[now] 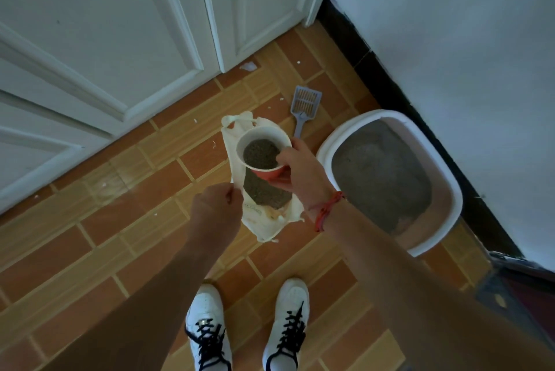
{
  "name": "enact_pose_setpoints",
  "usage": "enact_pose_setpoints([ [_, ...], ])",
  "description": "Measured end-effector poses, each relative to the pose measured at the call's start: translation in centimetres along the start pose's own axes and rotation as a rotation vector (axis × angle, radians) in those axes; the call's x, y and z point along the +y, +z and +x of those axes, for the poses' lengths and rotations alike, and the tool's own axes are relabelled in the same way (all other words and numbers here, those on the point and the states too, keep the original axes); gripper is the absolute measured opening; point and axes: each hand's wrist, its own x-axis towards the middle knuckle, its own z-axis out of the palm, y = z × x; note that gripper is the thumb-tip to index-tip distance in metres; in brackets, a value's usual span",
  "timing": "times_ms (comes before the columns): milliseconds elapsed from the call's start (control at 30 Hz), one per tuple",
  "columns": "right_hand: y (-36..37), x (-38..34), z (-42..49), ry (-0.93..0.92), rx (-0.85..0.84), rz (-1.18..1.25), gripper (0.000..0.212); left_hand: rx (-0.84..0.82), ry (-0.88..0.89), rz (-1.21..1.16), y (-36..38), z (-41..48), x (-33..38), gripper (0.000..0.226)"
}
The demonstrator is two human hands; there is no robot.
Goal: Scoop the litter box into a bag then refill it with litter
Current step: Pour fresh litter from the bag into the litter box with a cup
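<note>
The left grip (214,208) pinches the bag (261,225) at its rim while the right grip (303,172) is clamped on a cup (252,138) of litter (259,153) above it, the box (450,187) on the floor (120,220) just right.

Glossy tiled floor (75,250), seemingly plastic litter box (450,205)

The right hand (300,169) is gripping a cup (255,134) of grey litter just above the open bag (259,225), whose edge the left hand (214,205) is pinching. The litter box (327,142) is sitting on the tiled floor (90,220) to the right, beside the wall, with litter inside. A scoop (304,106) is lying beyond the bag.
</note>
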Motion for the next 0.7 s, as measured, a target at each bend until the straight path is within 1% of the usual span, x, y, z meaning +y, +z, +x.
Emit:
enact_pose_setpoints([
  [67,-1.2,-0.3,-1.1,-0.039,-0.033,0.081,0.026,0.001,-0.013,0.020,0.0,-0.3,0.5,0.045],
  [133,-2.6,-0.4,-1.9,-0.065,-0.005,0.135,0.029,0.001,-0.017,0.047,0.0,-0.5,0.9,0.041],
  [267,-6.2,-0.2,-2.8,-0.086,0.140,0.158,0.036,0.013,-0.010,0.114,0.5,-0.5,1.0,0.037],
  [333,-7.9,0.2,-2.9,-0.080,0.201,0.189,0.047,0.020,0.006,0.148,0.8,-0.3,0.9,0.038],
  [400,-9.7,0.7,-2.9,-0.065,0.279,0.186,0.048,0.026,0.032,0.180,1.3,-0.3,0.9,0.039],
  [467,-11.8,1.4,-3.0,-0.044,0.373,0.114,0.037,0.039,0.055,0.191,1.7,-0.4,1.0,0.040],
  [533,-13.9,2.2,-3.2,-0.043,0.460,0.042,0.014,0.048,0.060,0.190,2.2,-0.4,1.1,0.039],
  [567,-15.0,2.5,-3.3,-0.030,0.508,0.010,0.011,0.053,0.060,0.194,2.4,-0.3,1.0,0.038],
  [600,-16.3,3.2,-3.2,-0.002,0.563,-0.009,0.017,0.064,0.063,0.196,2.6,-0.3,0.9,0.037],
  [633,-17.3,3.6,-3.4,0.035,0.614,-0.029,0.031,0.076,0.069,0.197,2.8,-0.2,0.9,0.036],
  [700,-19.9,4.8,-3.2,0.100,0.726,-0.075,0.066,0.087,0.094,0.206,3.2,-0.3,1.0,0.038],
])
